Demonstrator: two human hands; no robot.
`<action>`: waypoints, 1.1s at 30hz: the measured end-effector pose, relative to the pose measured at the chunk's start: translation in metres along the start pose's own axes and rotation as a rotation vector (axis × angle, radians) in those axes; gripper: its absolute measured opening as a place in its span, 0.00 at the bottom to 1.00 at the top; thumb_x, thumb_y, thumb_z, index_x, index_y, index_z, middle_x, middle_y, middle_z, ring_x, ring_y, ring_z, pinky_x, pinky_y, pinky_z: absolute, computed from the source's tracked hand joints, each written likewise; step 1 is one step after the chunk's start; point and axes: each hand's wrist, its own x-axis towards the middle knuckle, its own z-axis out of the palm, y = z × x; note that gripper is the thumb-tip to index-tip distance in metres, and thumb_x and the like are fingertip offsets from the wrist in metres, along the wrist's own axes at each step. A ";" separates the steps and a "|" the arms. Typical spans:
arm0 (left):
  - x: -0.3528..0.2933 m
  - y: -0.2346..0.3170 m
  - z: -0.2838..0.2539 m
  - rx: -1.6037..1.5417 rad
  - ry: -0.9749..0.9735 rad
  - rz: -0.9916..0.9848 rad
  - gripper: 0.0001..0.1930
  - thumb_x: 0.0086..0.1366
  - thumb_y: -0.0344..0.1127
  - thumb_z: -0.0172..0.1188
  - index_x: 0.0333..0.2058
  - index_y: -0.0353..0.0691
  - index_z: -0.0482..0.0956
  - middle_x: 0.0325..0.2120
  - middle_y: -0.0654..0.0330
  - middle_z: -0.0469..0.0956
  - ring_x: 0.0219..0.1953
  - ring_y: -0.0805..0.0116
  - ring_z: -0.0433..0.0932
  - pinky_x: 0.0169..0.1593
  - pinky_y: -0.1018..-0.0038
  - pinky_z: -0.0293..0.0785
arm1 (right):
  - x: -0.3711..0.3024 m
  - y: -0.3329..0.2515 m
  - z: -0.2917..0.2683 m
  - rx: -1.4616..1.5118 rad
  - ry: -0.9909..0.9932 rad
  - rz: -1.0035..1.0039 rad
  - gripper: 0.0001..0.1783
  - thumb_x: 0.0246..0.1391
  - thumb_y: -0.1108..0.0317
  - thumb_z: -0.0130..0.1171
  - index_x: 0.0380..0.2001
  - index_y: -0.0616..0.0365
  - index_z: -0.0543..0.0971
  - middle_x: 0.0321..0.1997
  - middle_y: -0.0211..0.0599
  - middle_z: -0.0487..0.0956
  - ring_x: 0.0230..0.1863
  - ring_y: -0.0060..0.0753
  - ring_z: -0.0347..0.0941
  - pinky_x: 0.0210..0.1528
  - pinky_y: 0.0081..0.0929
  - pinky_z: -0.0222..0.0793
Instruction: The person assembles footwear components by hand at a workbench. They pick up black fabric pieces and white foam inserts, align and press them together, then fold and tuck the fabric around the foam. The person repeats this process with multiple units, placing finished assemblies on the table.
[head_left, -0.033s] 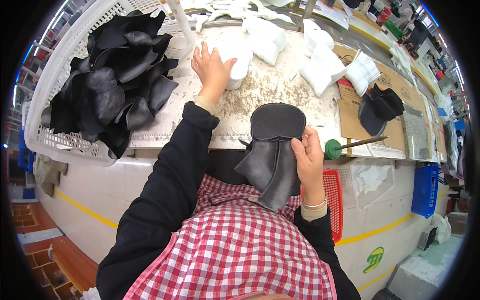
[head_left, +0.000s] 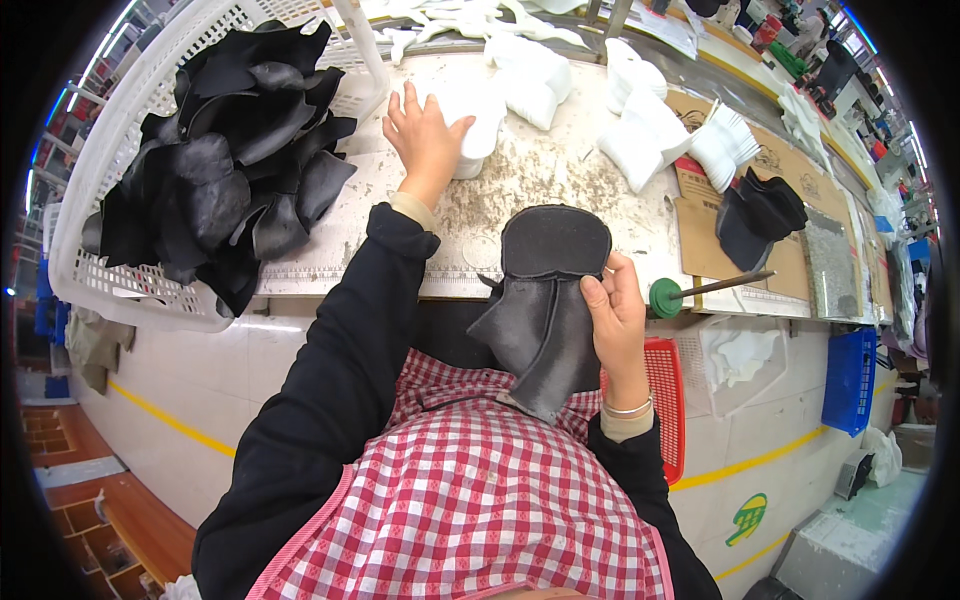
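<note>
only a very slight shift, in the lower flaps of the stitched black piece (head_left: pixel 556 243), is seen since the earlier frame; both hands are kept where they were. by the right hand (head_left: pixel 618 318), the black piece is pinched at its right side, thumb on the front, with the rounded top held upward over the near edge of the table (head_left: pixel 560 185) and the flaps hung below that edge. the left hand (head_left: pixel 428 142) is laid, fingers spread apart, on a stack of white pieces (head_left: pixel 487 130) toward the table's far left part. at the left end, a white basket (head_left: pixel 68 225) is heaped with black pieces (head_left: pixel 215 130) and jutted past the near edge. a green-handled tool (head_left: pixel 664 298) is set by the near edge, just right of the right hand; whether they touch cannot be told. farther right, a dark stack (head_left: pixel 764 215) is rested on cardboard (head_left: pixel 702 245). below the near edge, a red basket (head_left: pixel 665 400) is partly hidden by the right arm.
</note>
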 end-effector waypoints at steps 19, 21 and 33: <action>-0.085 0.060 -0.135 -1.755 -0.708 -0.200 0.24 0.74 0.26 0.60 0.65 0.34 0.66 0.51 0.56 0.80 0.50 0.73 0.82 0.53 0.77 0.78 | 0.023 -0.013 0.027 0.023 0.071 0.004 0.15 0.73 0.71 0.56 0.57 0.66 0.72 0.33 0.22 0.74 0.34 0.10 0.63 0.37 0.12 0.59; -0.092 0.056 -0.141 -1.825 -0.763 -0.193 0.26 0.74 0.26 0.60 0.68 0.34 0.66 0.54 0.54 0.80 0.52 0.72 0.82 0.56 0.76 0.79 | 0.025 -0.010 0.033 0.019 0.097 -0.010 0.14 0.73 0.71 0.56 0.56 0.66 0.73 0.33 0.23 0.75 0.34 0.10 0.64 0.37 0.12 0.60; -0.099 0.041 -0.139 -1.804 -0.833 -0.240 0.23 0.75 0.30 0.59 0.65 0.32 0.71 0.56 0.57 0.80 0.56 0.70 0.81 0.59 0.73 0.78 | 0.025 -0.007 0.037 -0.079 0.223 -0.040 0.10 0.74 0.68 0.57 0.51 0.63 0.74 0.33 0.24 0.78 0.33 0.09 0.66 0.36 0.11 0.61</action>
